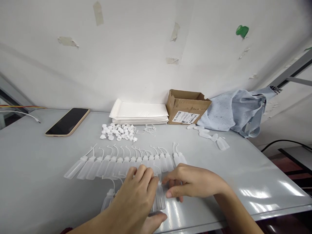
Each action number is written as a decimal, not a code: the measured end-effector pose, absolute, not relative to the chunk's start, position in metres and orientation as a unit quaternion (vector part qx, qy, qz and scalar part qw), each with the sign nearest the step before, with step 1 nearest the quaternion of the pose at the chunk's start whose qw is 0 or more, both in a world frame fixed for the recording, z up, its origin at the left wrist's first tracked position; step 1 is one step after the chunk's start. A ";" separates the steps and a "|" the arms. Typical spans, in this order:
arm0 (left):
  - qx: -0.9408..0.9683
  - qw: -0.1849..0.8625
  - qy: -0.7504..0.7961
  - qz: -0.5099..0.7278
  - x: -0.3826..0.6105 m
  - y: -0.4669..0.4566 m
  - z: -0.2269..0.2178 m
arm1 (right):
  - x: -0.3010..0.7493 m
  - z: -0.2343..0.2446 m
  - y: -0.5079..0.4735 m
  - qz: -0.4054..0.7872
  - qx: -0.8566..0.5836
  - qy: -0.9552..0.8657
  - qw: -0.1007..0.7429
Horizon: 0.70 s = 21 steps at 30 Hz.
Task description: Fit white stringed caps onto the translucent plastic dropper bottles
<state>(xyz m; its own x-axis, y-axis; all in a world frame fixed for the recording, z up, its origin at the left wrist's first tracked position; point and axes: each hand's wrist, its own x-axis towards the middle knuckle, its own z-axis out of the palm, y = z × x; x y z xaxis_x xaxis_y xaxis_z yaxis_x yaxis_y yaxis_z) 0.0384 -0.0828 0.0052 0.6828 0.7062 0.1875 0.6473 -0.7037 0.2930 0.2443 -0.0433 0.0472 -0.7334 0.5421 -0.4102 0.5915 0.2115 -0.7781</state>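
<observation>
Low in the centre of the frame, the clear bottles (159,199) lie on the table (36,182) between my two hands, partly hidden by my fingers. My left hand (136,198) comes in from the bottom edge and its grip is closed over them, fingers curled across the top and the thumb underneath. My right hand (192,185) reaches in from the lower right. Its grip is narrow, with the fingertips drawn together at the bottles' upper end, but I cannot tell whether they clamp anything.

Just left of my left hand lies a single bottle (108,198) with its thin tether. Just above both hands, a row of bottles (117,165) runs across the middle of the frame, lying side by side with the tethers curling upward.

Further up, a pile of white caps (118,131) sits beside a few loose tethers (148,129). To the right of centre, loose bottles (214,138) lie well apart from the row.

Along the wall at the back are a stack of white envelopes (140,113), an open cardboard box (186,105) with a label, and a crumpled blue cloth (241,110). A phone (67,122) lies face up at the left, with a white cable (24,113) at the far left edge.
</observation>
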 end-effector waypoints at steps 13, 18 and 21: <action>0.912 0.095 0.368 0.156 0.037 -0.081 0.004 | 0.244 0.043 -0.042 -0.525 0.360 0.770 0.028; 0.909 0.097 0.367 0.169 0.037 -0.081 0.000 | 0.244 0.042 -0.041 -0.525 0.357 0.772 0.032; 0.911 0.095 0.365 0.164 0.037 -0.081 -0.001 | 0.244 0.043 -0.041 -0.526 0.360 0.770 0.034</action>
<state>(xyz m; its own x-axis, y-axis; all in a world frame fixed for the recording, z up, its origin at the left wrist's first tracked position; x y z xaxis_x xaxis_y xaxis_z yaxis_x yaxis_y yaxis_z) 0.0367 -0.0815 -0.0012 0.6793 0.6970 0.2296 0.6347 -0.7151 0.2928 0.2435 -0.0414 0.0429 -0.7380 0.5185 -0.4319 0.5907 0.1869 -0.7850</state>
